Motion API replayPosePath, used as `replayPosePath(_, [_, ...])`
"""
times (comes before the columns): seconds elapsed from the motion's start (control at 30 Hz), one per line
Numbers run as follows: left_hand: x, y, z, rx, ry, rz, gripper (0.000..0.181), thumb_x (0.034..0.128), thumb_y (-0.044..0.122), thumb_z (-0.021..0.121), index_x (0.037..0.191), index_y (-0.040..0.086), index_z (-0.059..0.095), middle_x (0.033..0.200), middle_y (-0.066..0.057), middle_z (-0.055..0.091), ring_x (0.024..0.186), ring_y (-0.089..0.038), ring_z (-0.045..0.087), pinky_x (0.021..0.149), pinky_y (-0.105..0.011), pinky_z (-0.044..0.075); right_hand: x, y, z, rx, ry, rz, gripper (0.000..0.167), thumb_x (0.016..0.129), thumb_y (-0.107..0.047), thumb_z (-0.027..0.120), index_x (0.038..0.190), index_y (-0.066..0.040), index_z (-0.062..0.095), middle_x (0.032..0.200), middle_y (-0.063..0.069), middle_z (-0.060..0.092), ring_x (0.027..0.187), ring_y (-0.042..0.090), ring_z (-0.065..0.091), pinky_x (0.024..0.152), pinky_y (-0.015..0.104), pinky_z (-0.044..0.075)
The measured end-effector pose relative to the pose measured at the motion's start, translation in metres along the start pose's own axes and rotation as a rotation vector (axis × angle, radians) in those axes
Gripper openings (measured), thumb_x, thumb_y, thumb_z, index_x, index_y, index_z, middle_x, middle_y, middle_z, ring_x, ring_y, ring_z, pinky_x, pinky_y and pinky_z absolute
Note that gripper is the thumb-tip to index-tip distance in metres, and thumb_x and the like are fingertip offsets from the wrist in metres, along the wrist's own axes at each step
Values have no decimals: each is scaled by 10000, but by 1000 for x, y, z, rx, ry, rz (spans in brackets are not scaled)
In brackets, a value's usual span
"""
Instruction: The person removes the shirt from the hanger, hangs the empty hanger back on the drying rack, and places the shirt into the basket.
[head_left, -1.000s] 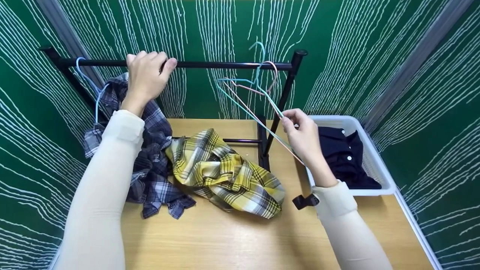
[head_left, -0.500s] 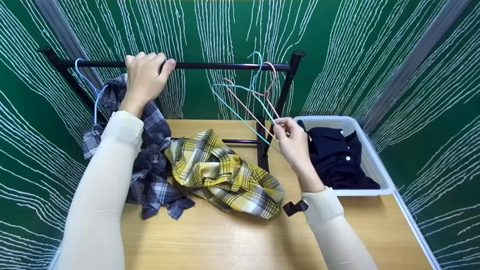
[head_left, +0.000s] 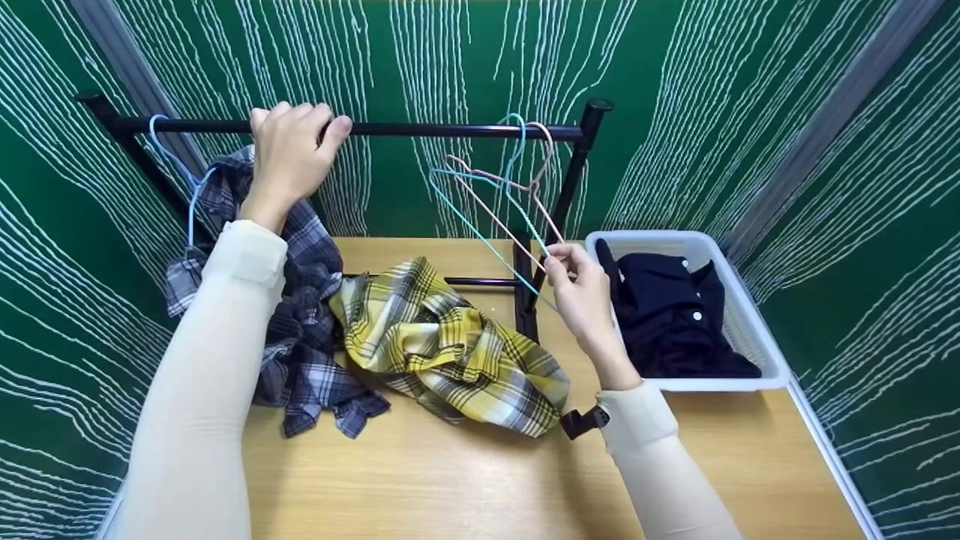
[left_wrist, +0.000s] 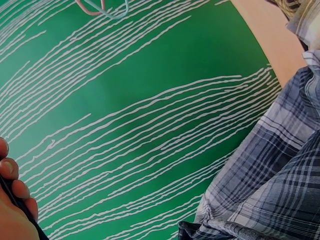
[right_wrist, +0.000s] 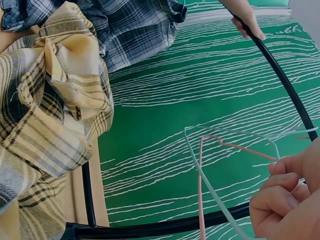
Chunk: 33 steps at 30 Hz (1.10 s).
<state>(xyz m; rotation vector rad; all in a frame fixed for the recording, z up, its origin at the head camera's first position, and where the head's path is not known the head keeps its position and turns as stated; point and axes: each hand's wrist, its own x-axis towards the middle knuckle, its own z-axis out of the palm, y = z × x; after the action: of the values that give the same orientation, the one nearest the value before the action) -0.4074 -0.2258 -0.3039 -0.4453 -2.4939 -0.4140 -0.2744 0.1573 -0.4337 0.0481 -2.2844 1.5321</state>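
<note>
My left hand (head_left: 294,154) grips the black top bar (head_left: 420,130) of a clothes rack, fingers curled over it. Between thumb and fingers my right hand (head_left: 581,289) pinches one arm of a teal wire hanger (head_left: 529,222). That hanger's hook is at the bar; whether it bears on it I cannot tell. Close behind, a pink hanger (head_left: 550,217) hangs from the bar near the right post. In the right wrist view the teal hanger (right_wrist: 209,187) overlaps the pink one (right_wrist: 200,190). Left of my left hand, a dark plaid shirt (head_left: 307,240) hangs on a blue hanger (head_left: 193,217).
A crumpled yellow plaid shirt (head_left: 457,352) lies on the wooden table (head_left: 465,480) below the bar. To the right stands a white basket (head_left: 750,315) with a navy buttoned garment (head_left: 667,322) in it. Green walls (head_left: 420,45) with white lines close in behind and at both sides.
My right hand has moved left and down with the teal hanger, whose hook has dropped from above the bar to bar level. The pink hanger has shifted slightly; my left hand stays on the bar.
</note>
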Motion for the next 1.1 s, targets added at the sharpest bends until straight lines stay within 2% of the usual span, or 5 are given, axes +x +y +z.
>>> replayPosePath(0.3, [0, -2, 1, 8, 10, -2, 606, 1122, 577, 346, 969, 46, 593, 934, -181, 631, 928, -423, 508, 979, -585, 302, -3, 9, 0, -7, 13, -10, 141, 1050, -98, 626, 1141, -50, 722, 789, -5, 615, 706, 95, 563, 623, 219, 414])
replayPosePath(0.5, [0, -2, 3, 6, 17, 6, 614, 1121, 582, 346, 980, 44, 608, 931, -174, 634, 917, -416, 507, 960, -575, 304, -3, 10, -5, -104, 37, -70, 141, 1042, -99, 647, 1128, -39, 742, 792, 72, 678, 642, 112, 567, 583, 201, 419])
replayPosePath(0.67, [1, -2, 1, 11, 8, 3, 619, 1121, 583, 341, 1002, 43, 619, 943, -175, 639, 926, -415, 508, 961, -572, 299, -2, 8, -8, -216, 86, -159, 129, 985, -94, 726, 1077, -46, 802, 805, 69, 749, 648, 156, 627, 633, 197, 428])
replayPosePath(0.87, [1, 0, 0, 11, -2, -4, 625, 1119, 592, 334, 1011, 47, 622, 955, -170, 638, 940, -412, 512, 968, -570, 296, -1, 10, -12, -247, 143, -237, 133, 947, -67, 779, 1069, -47, 828, 847, 84, 771, 684, 222, 676, 658, 184, 437])
replayPosePath(1.1, [0, -1, 0, 11, -3, -9, 618, 1119, 591, 336, 996, 50, 608, 944, -167, 629, 938, -407, 507, 976, -565, 294, 1, 15, -20, -267, 153, -255, 119, 941, -69, 794, 1056, -58, 820, 816, 78, 755, 695, 182, 654, 678, 152, 444])
